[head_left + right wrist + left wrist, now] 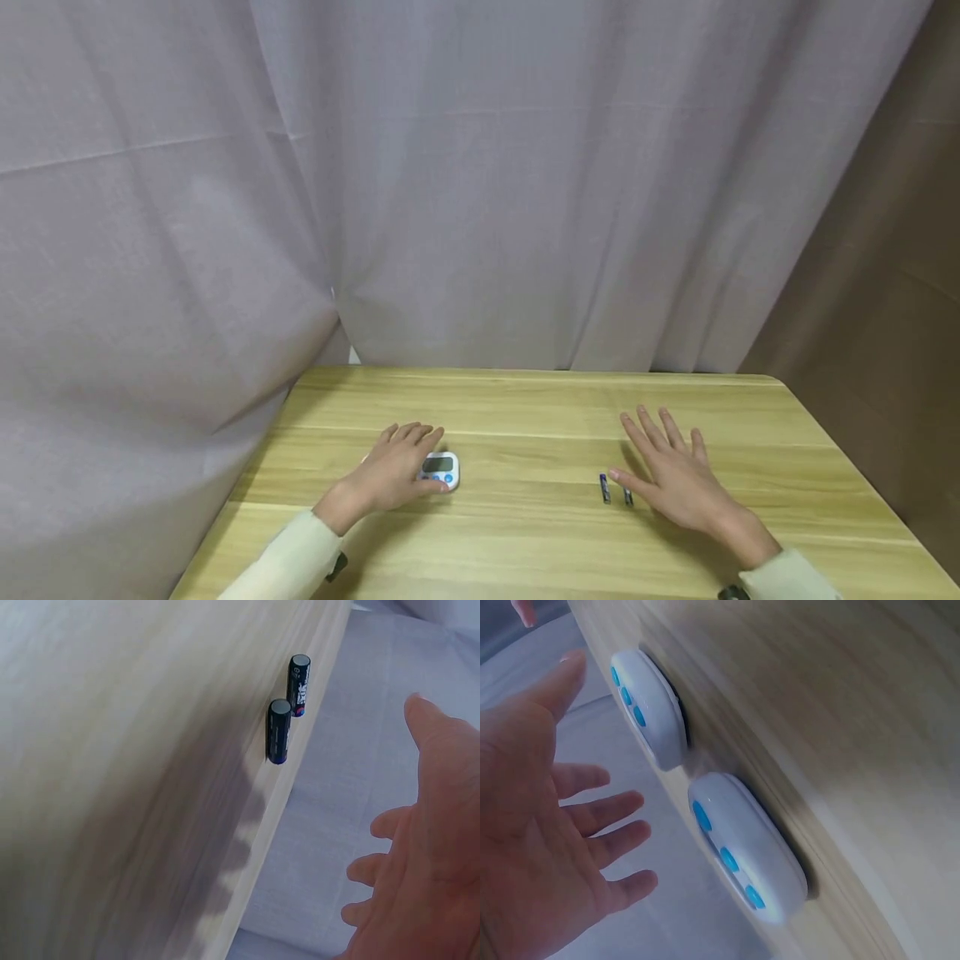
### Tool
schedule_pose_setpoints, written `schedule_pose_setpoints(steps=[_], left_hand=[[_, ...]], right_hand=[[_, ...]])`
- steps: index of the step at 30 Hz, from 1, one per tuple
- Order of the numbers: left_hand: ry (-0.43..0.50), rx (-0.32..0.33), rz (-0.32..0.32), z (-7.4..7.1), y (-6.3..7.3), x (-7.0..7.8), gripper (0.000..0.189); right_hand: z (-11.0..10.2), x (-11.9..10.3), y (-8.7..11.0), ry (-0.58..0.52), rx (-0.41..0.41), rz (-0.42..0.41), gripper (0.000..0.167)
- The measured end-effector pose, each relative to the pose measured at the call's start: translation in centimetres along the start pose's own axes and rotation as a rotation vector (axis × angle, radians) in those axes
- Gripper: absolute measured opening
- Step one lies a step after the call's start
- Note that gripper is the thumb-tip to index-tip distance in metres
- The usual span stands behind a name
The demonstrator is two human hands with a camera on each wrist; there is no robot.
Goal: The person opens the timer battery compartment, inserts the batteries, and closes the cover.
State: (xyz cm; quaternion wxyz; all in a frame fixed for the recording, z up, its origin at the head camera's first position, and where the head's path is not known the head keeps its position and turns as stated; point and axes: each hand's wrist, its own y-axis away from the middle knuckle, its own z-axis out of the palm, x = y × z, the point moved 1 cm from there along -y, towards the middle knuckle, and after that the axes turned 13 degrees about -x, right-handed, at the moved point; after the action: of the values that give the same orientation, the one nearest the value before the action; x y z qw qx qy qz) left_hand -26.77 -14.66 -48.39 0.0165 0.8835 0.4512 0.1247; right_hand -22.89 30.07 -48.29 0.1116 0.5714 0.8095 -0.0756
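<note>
In the head view my left hand (393, 473) hovers over two white digital timers, fingers spread and holding nothing. One timer (452, 471), with a grey screen and blue buttons, shows beside the thumb; the hand hides nearly all of the other. Both appear in the left wrist view, a farther timer (656, 712) and a nearer timer (754, 844), lying on the table apart from the palm. My right hand (678, 483) is held with straight, spread fingers above the table. Near its thumb lie two small dark batteries, a left battery (604, 489) and a right battery (628, 497) partly covered by the thumb.
The wood-grain table (525, 533) carries the timers on the left and the batteries on the right. A grey curtain (487, 208) hangs behind its far edge and along the left. Darker brown cloth (885, 333) hangs at the right.
</note>
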Motion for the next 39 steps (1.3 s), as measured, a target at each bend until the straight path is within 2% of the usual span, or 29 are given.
schedule_pose_setpoints(steps=[16,27,33,39], left_hand=[[-0.07,-0.087,-0.001,-0.2,-0.5,1.5,0.074],[-0.11,-0.103,0.015,0.1,-1.2,1.6,0.068],[-0.119,-0.107,0.031,-0.2,-1.5,1.7,0.065],[-0.118,-0.086,0.043,-0.6,-1.8,2.0,0.071]], right_hand=[[1.1,-0.9,-0.2,-0.037,-0.005,-0.024,0.091],[1.2,-1.5,-0.2,-0.062,0.0,-0.028,0.09],[1.3,-1.9,-0.2,-0.099,0.001,-0.029,0.089],[1.4,-2.1,-0.4,-0.095,-0.006,-0.028,0.091]])
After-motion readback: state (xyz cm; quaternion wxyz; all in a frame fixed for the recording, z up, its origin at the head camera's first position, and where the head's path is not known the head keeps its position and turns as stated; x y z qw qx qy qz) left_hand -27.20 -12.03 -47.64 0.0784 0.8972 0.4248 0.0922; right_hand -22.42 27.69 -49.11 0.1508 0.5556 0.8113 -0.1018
